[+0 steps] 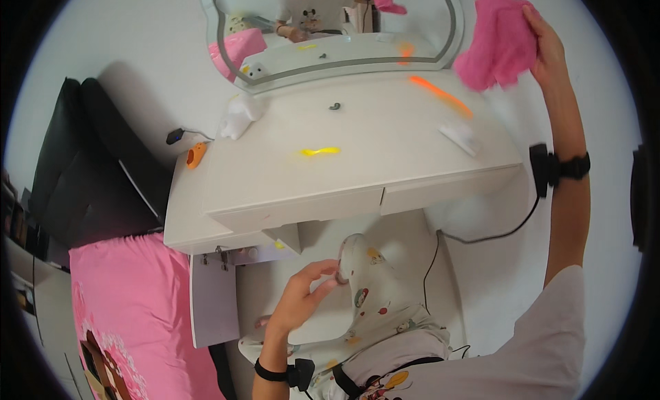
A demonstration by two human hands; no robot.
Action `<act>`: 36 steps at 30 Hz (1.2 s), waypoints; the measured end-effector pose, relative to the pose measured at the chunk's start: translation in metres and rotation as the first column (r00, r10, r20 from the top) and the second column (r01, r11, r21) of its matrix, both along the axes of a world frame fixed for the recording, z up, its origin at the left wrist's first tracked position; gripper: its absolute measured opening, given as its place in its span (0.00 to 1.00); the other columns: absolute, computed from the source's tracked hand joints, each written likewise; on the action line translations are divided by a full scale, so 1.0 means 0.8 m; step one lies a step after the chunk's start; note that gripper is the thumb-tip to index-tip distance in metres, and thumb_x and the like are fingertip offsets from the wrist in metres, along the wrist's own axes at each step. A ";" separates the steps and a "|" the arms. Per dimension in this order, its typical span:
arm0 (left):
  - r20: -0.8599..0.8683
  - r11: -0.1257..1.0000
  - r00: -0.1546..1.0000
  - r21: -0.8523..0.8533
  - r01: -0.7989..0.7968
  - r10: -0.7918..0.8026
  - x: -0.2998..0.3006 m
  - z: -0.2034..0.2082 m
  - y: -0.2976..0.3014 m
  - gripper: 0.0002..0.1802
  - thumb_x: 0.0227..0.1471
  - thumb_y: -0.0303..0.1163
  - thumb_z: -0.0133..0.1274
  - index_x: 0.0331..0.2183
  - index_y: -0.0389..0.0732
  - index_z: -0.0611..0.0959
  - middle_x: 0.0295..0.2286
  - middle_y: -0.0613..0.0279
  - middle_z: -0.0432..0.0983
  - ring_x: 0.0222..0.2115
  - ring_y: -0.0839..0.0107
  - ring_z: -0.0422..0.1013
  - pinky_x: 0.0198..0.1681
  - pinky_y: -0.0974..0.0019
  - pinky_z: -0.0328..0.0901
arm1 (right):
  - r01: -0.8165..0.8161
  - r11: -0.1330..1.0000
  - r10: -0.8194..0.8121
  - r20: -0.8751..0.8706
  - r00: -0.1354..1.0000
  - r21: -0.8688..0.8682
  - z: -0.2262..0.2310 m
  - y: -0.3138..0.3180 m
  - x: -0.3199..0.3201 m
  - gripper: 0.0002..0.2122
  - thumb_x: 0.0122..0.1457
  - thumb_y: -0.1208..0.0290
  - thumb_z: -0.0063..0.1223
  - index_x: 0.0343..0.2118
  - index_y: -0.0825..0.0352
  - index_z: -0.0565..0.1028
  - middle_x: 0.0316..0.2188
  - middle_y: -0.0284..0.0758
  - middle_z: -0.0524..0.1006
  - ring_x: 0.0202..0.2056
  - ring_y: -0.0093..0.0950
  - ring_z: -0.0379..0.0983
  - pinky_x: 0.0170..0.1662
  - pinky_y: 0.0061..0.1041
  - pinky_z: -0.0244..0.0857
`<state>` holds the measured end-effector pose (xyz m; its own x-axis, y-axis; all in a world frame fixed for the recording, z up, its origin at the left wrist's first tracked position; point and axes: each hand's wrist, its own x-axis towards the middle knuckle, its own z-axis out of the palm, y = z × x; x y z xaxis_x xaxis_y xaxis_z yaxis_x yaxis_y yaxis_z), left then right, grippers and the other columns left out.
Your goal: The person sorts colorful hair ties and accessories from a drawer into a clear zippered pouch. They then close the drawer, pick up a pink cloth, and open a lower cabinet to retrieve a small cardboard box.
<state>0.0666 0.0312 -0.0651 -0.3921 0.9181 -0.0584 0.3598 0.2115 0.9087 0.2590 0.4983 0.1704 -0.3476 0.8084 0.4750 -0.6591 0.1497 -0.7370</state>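
Raised at the far right, my right hand [548,53] grips a bunched pink cloth [495,42] beside the mirror's right edge. The cloth hangs in the air, above the right end of the white dressing table [275,176]. My left hand [304,295] is low over my lap, next to my bent knee [356,262]. Its thumb and index finger are loosely bent and apart, with no object plainly between them. On the tabletop lie a slim orange strip [441,96], a yellow strip [320,152], a small dark curved piece [335,106] and a blurred white item [460,137].
A wavy-edged mirror [237,75] stands at the table's back. To the left are a crumpled white bundle [238,117], an orange object [196,155], a black padded headboard [75,166] and a pink bed [130,290]. One cabinet door [213,304] hangs ajar. A black cable [481,240] trails from my right wrist.
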 end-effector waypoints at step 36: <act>0.450 0.706 0.730 0.260 -0.658 0.515 0.034 -0.068 -0.203 0.13 0.60 0.32 0.50 0.44 0.35 0.79 0.37 0.62 0.79 0.41 0.75 0.72 0.47 0.70 0.63 | -0.799 0.592 0.746 0.442 0.498 -0.101 -0.301 -0.477 -0.137 0.12 0.63 0.68 0.44 0.46 0.66 0.67 0.42 0.35 0.71 0.45 0.28 0.68 0.47 0.31 0.67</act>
